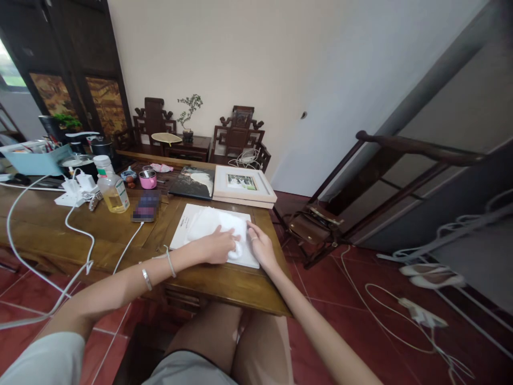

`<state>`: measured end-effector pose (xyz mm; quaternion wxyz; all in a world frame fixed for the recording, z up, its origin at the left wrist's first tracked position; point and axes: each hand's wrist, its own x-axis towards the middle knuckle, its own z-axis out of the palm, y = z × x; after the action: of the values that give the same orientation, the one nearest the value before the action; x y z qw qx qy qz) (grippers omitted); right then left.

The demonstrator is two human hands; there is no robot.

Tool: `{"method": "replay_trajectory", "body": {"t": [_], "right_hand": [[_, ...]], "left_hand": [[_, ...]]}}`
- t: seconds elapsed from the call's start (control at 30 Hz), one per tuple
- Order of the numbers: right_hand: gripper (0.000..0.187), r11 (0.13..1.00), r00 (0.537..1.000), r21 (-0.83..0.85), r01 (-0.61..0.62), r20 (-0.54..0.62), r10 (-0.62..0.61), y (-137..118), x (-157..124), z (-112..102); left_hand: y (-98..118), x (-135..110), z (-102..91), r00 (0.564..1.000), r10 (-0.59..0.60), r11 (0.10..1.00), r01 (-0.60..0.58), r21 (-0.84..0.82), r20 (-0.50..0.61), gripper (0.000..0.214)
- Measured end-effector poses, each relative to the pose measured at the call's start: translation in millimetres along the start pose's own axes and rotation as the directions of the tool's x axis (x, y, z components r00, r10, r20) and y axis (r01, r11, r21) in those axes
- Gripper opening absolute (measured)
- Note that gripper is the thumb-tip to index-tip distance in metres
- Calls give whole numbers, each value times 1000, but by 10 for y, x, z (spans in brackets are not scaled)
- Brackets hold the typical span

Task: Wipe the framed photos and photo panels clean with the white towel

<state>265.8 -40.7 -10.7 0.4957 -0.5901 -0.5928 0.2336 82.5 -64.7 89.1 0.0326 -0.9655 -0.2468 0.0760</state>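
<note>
A soft, folded white cloth (212,222) lies on a flat white book or box (181,231) near the right end of the wooden table. My left hand (218,247) rests on the cloth's near side, its fingers bent into a bunched fold; their tips are partly hidden. Along the right edge of the cloth is my right hand (262,247), fingers extended and thumb apart, touching or very near it. Behind the cloth are a light picture frame (262,193) and a dark picture panel (186,183).
Left on the table (156,235) are a phone (146,206) on a cable, a bottle of yellow liquid (114,195), a pink cup (148,180), a power strip (68,200) and a blue bin (38,160). A wooden rack (316,214) with a brown bag stands right.
</note>
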Motion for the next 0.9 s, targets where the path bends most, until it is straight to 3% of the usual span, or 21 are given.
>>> {"method": "replay_trajectory", "body": {"t": [0.1, 0.2, 0.27, 0.37, 0.47, 0.57, 0.73, 0.9], "right_hand": [[48, 994, 997, 108, -22, -72, 30, 27, 8, -1], [50, 985, 998, 174, 2, -58, 9, 53, 13, 4], [49, 986, 999, 168, 2, -36, 4, 43, 7, 0], [43, 997, 1000, 76, 13, -15, -12, -3, -16, -11], [37, 996, 996, -55, 76, 44, -73, -42, -35, -13], [39, 975, 982, -147, 166, 119, -149, -50, -39, -3], [39, 942, 962, -219, 254, 161, -222, -52, -42, 9], [37, 922, 963, -293, 252, 165, -211, -42, -48, 7]], "left_hand": [[155, -40, -16, 994, 111, 994, -111, 6, -25, 25], [364, -124, -75, 984, 177, 984, -177, -5, -20, 22], [464, -179, -129, 986, 167, 985, -167, -35, 17, 21], [471, -181, -166, 995, 69, 994, -63, -86, 69, 19], [263, -24, -99, 992, -91, 991, 98, -88, 81, 20], [-97, 236, 21, 987, -158, 982, 160, -99, 35, 25], [-566, 606, 69, 986, -124, 965, 93, -244, -113, 20], [-582, 832, -41, 993, -21, 958, -14, -286, -117, 18]]}}
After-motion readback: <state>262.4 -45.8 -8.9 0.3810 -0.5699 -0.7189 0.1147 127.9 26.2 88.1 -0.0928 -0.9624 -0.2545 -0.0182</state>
